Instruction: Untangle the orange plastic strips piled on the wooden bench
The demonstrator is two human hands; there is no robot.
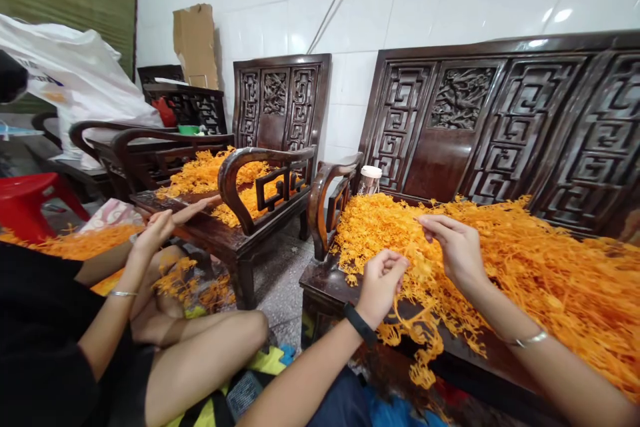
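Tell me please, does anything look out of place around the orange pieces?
Yes, mildly: orange pieces lie heaped on the carved bench, perhaps an odd place for such a pile, and some droop over its front edge. I see no clear damage.

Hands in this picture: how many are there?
4: the wearer's left hand and right hand by the orange strands; a co-worker's nearer hand and farther hand, further left. Others may be hidden.

The pieces [500,233] are bright orange, the fretwork-patterned bench [440,163] dark brown, the stool [25,203] red.
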